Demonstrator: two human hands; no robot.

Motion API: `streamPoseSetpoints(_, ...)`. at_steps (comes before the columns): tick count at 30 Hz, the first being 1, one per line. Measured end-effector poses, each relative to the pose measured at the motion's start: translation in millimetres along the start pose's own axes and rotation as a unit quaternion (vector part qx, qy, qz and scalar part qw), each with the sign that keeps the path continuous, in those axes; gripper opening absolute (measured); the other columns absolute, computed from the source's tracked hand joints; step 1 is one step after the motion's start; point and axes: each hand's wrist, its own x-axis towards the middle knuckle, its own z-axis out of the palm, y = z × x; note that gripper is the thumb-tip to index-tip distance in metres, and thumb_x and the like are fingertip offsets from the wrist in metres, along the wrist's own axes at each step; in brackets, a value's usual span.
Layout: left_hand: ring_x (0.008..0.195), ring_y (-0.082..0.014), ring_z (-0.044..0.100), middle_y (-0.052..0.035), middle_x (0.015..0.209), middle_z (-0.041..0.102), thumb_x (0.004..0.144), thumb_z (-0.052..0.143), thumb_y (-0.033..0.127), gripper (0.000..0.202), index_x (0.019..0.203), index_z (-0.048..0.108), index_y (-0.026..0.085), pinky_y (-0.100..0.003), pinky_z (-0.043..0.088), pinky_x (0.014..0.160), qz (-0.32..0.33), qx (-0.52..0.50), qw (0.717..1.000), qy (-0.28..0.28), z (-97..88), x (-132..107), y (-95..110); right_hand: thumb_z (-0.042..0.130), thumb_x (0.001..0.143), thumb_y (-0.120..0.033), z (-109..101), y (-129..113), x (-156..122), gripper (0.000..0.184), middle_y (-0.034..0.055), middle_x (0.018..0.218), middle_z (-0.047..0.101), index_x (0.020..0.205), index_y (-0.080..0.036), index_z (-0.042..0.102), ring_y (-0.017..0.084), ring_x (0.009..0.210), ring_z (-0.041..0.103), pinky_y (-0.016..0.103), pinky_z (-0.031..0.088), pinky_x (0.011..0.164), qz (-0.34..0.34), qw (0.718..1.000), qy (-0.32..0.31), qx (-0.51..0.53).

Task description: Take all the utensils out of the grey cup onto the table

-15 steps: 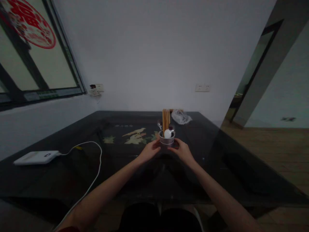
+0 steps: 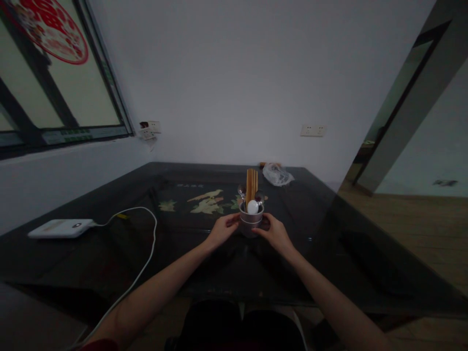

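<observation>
A metal cup (image 2: pixel 250 225) stands upright over the dark table in front of me. It holds several wooden chopsticks (image 2: pixel 252 187), a white round-ended spoon (image 2: pixel 252 207) and shiny metal spoons (image 2: pixel 260 197) at the sides. My left hand (image 2: pixel 223 230) is at the cup's left side, thumb and fingers bent against it. From the right, my right hand (image 2: pixel 276 233) curls round the cup, its thumb across the front. Behind the cup, the fingertips are partly hidden.
On the dark glossy table (image 2: pixel 175 258) a white power bank (image 2: pixel 61 228) lies at the left, its white cable (image 2: pixel 153 239) running toward me past my left arm. A crumpled clear plastic bag (image 2: pixel 277 174) lies at the back, near the wall (image 2: pixel 226 87).
The cup and both hands have come lower and slightly nearer to me, and more of the cup's side shows. The camera view has tipped a little downward.
</observation>
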Motion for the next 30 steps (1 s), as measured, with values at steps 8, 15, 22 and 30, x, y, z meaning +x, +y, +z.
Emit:
streamPoseSetpoints(8,0.101,-0.0244,0.063,-0.0121,0.109,0.067,0.073,0.059,0.018,0.040,0.112,0.063,0.011,-0.043,0.047,0.093,-0.011,0.016,1.000,0.004,1.7,-2,-6,0.077,0.061,-0.031,-2,-1,-7,0.045,0.0092,0.098,0.067,0.098,-0.018,0.054,0.023,0.089,0.065,0.037,0.052,0.078,0.008,1.000,-0.008,-0.017)
streamPoseSetpoints(15,0.099,-0.0248,0.063,-0.0129,0.107,0.068,0.072,0.062,0.021,0.039,0.109,0.063,0.010,-0.043,0.047,0.092,-0.010,0.009,1.000,0.007,2.8,-3,-5,0.077,0.061,-0.030,-5,-6,-8,0.044,0.0092,0.097,0.067,0.096,-0.018,0.053,0.023,0.088,0.065,0.036,0.052,0.077,0.011,1.000,-0.016,-0.020)
streamPoseSetpoints(22,0.096,-0.0229,0.065,-0.0108,0.103,0.069,0.072,0.062,0.020,0.035,0.105,0.064,0.011,-0.039,0.051,0.087,-0.016,-0.001,1.000,0.015,1.8,0,-12,0.077,0.062,-0.032,-6,-1,-8,0.046,0.0069,0.096,0.066,0.097,-0.019,0.050,0.021,0.089,0.064,0.035,0.050,0.078,0.003,0.999,-0.035,-0.027)
streamPoseSetpoints(30,0.091,-0.0202,0.066,-0.0091,0.099,0.070,0.071,0.055,0.013,0.029,0.099,0.064,0.012,-0.035,0.052,0.084,-0.001,0.043,0.999,0.025,2.8,-1,-6,0.076,0.063,-0.031,-5,1,-8,0.048,0.0084,0.102,0.065,0.102,-0.019,0.051,0.023,0.096,0.062,0.037,0.050,0.081,-0.001,0.998,-0.056,-0.006)
